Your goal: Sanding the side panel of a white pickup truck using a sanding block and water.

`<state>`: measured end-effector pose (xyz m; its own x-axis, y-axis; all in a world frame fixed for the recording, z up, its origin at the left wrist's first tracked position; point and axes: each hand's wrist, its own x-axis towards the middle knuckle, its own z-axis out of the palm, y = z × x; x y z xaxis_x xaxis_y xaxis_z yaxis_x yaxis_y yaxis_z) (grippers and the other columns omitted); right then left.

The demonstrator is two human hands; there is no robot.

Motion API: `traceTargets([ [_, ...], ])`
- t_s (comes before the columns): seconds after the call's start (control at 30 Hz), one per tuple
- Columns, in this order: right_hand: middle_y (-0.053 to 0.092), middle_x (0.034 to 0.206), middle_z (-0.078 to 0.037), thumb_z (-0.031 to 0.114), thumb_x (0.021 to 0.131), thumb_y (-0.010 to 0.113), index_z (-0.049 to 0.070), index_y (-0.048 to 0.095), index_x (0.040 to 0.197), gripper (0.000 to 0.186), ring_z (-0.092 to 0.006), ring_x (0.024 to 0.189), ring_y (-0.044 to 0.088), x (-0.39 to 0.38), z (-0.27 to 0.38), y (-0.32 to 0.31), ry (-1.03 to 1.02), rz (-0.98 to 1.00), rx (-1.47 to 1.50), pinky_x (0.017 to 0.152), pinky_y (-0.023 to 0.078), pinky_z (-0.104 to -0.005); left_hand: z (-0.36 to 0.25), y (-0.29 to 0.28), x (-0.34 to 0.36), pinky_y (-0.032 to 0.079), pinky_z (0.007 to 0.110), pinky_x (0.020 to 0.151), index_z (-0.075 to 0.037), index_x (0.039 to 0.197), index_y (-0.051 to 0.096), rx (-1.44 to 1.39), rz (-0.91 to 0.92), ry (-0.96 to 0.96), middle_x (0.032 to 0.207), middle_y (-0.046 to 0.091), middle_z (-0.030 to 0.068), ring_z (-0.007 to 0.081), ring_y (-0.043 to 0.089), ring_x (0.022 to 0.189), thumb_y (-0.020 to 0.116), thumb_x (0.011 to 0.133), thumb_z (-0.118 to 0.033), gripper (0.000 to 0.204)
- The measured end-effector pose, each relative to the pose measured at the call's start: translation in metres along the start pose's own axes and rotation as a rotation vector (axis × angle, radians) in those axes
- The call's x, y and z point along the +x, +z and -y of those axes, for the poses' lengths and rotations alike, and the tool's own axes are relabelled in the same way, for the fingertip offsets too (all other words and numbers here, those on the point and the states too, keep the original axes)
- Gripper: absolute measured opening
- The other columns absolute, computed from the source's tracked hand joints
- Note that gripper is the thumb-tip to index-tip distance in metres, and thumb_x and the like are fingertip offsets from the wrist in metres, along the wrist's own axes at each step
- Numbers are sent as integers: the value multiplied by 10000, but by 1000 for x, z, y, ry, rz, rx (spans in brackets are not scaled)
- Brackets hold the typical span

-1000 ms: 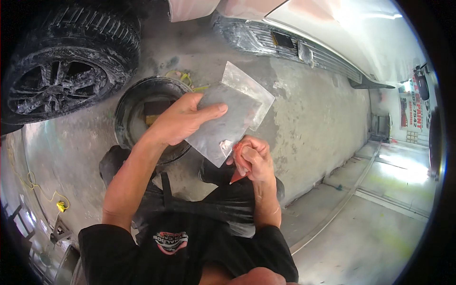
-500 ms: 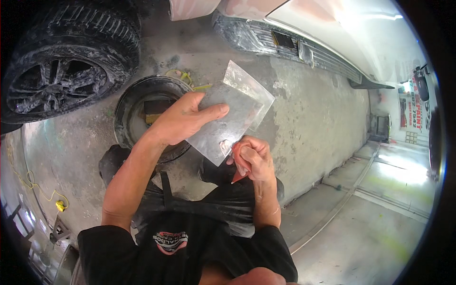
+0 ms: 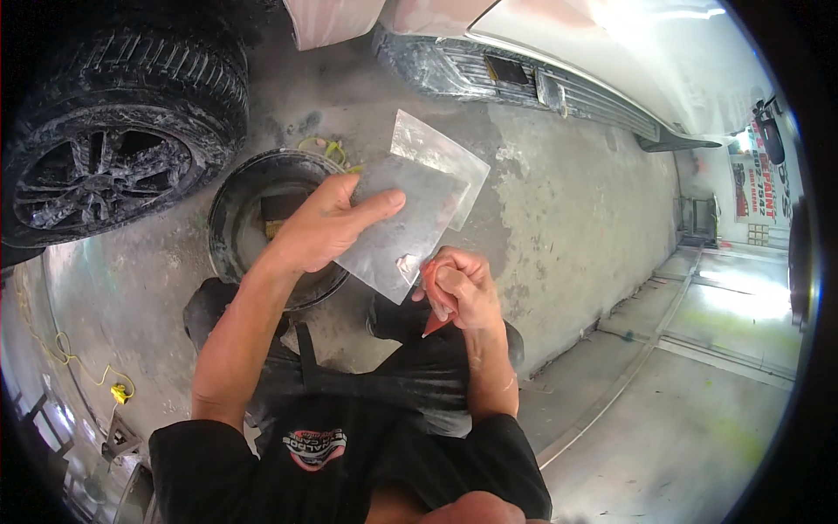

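My left hand (image 3: 336,223) grips a flat grey sheet (image 3: 406,210), its thumb on top and its other fingers hidden underneath. A paler sheet (image 3: 449,162), partly see-through, sticks out past the far edge of the grey one. Near the grey sheet's right corner lies a small whitish dab (image 3: 406,263). Just beside that corner, my right hand (image 3: 463,284) is closed around a crumpled red tube (image 3: 439,323), whose pointed end shows below the fingers. Most of the tube is hidden in the hand.
A round black tub (image 3: 223,205) stands beyond my left forearm, with a dark and yellowish block (image 3: 278,210) inside. A dusty wheel (image 3: 96,179) is at the far left; a vehicle body (image 3: 576,44) spans the upper right. A yellow cord (image 3: 70,358) lies on the floor.
The sheets have shifted slightly left in the picture, along with the tub and wheel. Both hands keep their grips, with the red tube still by the sheet's corner.
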<state>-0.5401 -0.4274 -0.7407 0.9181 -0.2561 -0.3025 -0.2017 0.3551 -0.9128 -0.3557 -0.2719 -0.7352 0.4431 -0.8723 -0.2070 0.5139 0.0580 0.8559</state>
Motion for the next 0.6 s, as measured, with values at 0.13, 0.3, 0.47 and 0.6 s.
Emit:
traceTargets([
  [0.13,560,575,-33,138,930,577,-36,650,880,195,-92,432,474,0,2,3,21,16,-16,639,554,-307,-1,1,-1,513,263,779,14,1143,657,-27,28,15,1013,681,8,61,610,887,633,985,-236,297],
  [0.3,557,566,-52,136,926,572,-36,621,843,197,-98,411,471,2,2,2,1,24,-33,596,553,-299,0,4,1,512,253,744,13,1150,643,29,4,22,990,671,5,53,599,860,621,992,-236,296],
  [0.47,555,552,-71,125,913,558,-40,600,811,198,-102,390,475,3,8,9,62,-23,-105,570,559,-296,1,-1,-1,512,244,711,13,1159,632,37,14,30,973,660,0,43,583,829,609,998,-232,294],
  [0.6,552,550,-63,120,906,543,-50,612,815,205,-100,395,479,2,5,7,28,-49,-108,544,530,-276,3,0,1,503,241,705,13,1156,634,97,0,61,972,659,-1,45,581,825,613,996,-232,294],
])
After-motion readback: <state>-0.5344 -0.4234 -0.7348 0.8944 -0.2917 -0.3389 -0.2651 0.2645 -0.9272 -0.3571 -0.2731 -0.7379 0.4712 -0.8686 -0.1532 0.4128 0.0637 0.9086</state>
